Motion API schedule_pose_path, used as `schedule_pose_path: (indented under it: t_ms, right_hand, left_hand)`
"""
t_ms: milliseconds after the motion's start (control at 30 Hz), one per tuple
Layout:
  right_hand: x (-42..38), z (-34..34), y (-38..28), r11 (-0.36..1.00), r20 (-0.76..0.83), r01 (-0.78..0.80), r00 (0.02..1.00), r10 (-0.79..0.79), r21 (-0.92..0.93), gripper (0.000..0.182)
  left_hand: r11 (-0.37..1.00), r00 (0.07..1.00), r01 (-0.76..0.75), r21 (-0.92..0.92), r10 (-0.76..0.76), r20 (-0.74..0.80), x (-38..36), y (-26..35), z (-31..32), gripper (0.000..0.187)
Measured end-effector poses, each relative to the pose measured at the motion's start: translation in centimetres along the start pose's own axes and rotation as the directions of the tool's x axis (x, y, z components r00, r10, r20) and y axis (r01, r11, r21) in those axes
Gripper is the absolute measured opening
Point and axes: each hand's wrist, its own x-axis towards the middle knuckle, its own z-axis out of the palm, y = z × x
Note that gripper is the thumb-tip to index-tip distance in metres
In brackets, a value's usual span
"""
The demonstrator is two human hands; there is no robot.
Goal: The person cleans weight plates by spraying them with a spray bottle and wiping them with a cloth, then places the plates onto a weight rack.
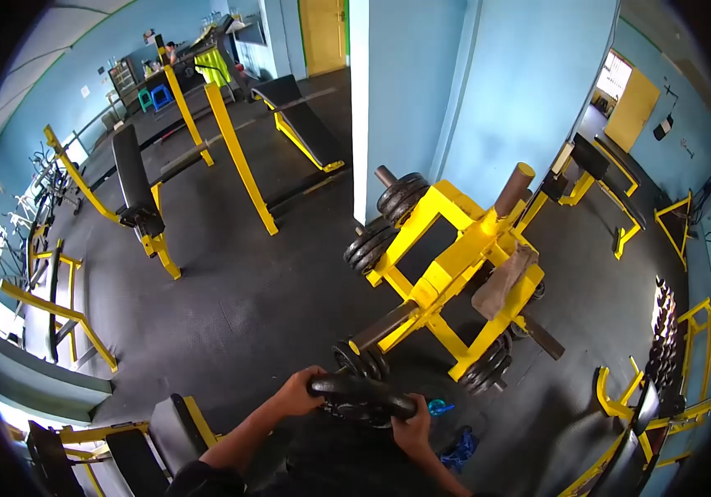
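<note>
While both hands hold it at opposite sides, a black weight plate (363,389) is just before the body, above the floor (231,331).

The left hand (301,393) is closed around one edge and the right hand (411,429) around the other; whether it is one plate or two together, I cannot tell. It is near the yellow weight rack (455,269), which carries other plates (488,366) and a brown cloth (504,282). By my judgement it is heavy, stiff and hardly fragile, and the smooth rim may be slippery for sweaty fingers, so the best hold is under the thick rim, at two opposite sides.
</note>
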Motion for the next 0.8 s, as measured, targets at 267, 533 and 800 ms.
schedule_pose_path:
  t_ms: [267,533,800]
  right_hand:
    - [5.8,5.3,-3.8,0.979,-0.257,-0.182,0.955,0.152,-0.096,0.045]
    - [7.2,10.3,-6.1,0.934,-0.519,-0.331,0.826,0.218,-0.135,0.043]
    - [8.1,11.6,-4.6,0.938,-0.694,-0.288,0.716,0.078,-0.192,0.037]
  left_hand:
    - [0.996,0.965,0.015,-0.092,0.01,0.263,11.4,-2.8,-5.3,0.041]
    - [0.972,0.857,-0.175,-0.157,0.229,0.462,19.6,-4.0,-7.6,0.039]
    - [0.945,0.735,-0.263,-0.194,0.327,0.595,24.7,-4.3,-5.9,0.036]
